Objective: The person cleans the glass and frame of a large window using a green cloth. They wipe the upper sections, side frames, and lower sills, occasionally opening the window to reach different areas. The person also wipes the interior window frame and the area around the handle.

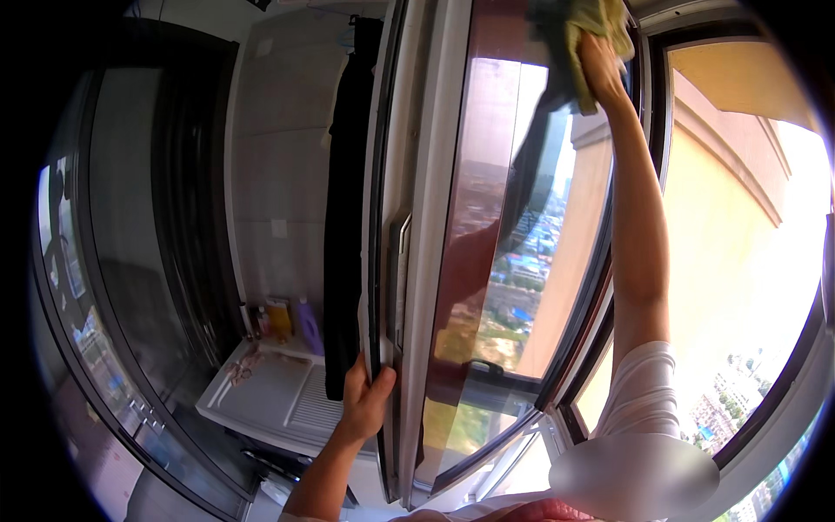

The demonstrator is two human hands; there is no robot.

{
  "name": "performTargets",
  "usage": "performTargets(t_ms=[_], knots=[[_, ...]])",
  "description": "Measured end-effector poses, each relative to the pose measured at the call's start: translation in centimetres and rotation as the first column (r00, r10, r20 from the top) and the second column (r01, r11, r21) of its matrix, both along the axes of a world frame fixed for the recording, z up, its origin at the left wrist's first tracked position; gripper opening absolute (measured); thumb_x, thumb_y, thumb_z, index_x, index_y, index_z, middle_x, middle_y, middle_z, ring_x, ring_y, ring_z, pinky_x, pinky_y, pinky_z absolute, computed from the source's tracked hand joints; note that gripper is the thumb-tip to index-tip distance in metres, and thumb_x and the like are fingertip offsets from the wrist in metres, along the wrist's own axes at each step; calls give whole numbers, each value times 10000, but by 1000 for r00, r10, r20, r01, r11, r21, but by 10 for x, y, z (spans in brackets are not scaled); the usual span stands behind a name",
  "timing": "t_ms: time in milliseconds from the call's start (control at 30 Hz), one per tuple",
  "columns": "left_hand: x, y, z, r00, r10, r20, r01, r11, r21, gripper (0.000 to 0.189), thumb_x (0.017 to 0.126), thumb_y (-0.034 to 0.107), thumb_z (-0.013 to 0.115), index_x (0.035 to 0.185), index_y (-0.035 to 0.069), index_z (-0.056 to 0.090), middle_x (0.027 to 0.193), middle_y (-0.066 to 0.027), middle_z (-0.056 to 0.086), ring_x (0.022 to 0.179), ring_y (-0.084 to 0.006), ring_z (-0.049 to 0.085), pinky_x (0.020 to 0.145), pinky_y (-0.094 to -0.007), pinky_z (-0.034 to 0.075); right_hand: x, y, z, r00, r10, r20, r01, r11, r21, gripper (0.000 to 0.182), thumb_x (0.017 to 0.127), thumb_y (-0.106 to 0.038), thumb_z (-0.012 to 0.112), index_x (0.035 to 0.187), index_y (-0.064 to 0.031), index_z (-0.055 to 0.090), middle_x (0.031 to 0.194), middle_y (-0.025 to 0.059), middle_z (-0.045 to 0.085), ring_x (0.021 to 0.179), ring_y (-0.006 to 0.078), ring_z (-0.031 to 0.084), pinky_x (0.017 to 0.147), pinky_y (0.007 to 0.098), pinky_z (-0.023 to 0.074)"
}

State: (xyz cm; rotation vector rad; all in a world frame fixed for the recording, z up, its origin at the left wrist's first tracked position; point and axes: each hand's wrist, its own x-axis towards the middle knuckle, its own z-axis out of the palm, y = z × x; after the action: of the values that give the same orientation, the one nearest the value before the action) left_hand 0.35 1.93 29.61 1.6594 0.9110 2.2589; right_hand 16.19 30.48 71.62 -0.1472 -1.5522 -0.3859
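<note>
My right hand (599, 68) is raised to the upper part of a window pane (483, 215), holding a yellow-green cloth (610, 19) against the glass. The pane belongs to a window sash (427, 261) swung inward. Lower down, my left hand (367, 398) grips the outer edge of that sash, thumb on the frame's face, below the window handle (399, 280). In the glass, a dark reflection of the raised arm shows, with buildings and greenery.
A white laundry sink (261, 398) with a ribbed washboard stands left, a purple bottle (309, 326) at its back. Black trousers (352, 215) hang beside the sash. On the right, the window opening (750, 274) looks down on a city from high up. Glass sliding doors (124, 261) stand far left.
</note>
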Motion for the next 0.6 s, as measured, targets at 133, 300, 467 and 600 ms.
performTargets(t_ms=[133,300,467,600], knots=[[-4,1,-7,999,29,-15,-30,999,-31,338,895,275,498,1093,2,470,906,-14,524,829,-77,464,758,-223,373,-22,-110,-17,988,26,154,-71,953,295,577,901,-382,301,1392,-103,182,1453,129,107,1347,268,44,1079,365,65],[-5,-8,-12,994,111,23,-109,990,-92,374,874,306,519,1082,-2,472,898,-16,529,805,-84,470,732,-233,380,-17,-91,26,985,86,146,-139,906,401,564,901,-334,331,1375,-53,209,1443,135,146,1342,254,92,1083,330,74],[-1,-6,-11,993,94,70,-85,989,-124,372,858,303,530,1054,-9,475,851,-14,533,775,-74,470,699,-232,381,9,-17,99,996,-49,68,25,948,317,469,913,-334,319,1284,-53,372,1369,145,314,1272,284,259,1037,337,198],[-3,-16,-15,987,125,97,-107,978,-178,369,855,292,534,1055,-12,473,853,-15,540,768,-70,481,689,-233,391,32,37,129,996,-83,25,77,981,178,465,913,-345,332,1273,-56,388,1361,147,324,1258,285,279,1029,339,209]])
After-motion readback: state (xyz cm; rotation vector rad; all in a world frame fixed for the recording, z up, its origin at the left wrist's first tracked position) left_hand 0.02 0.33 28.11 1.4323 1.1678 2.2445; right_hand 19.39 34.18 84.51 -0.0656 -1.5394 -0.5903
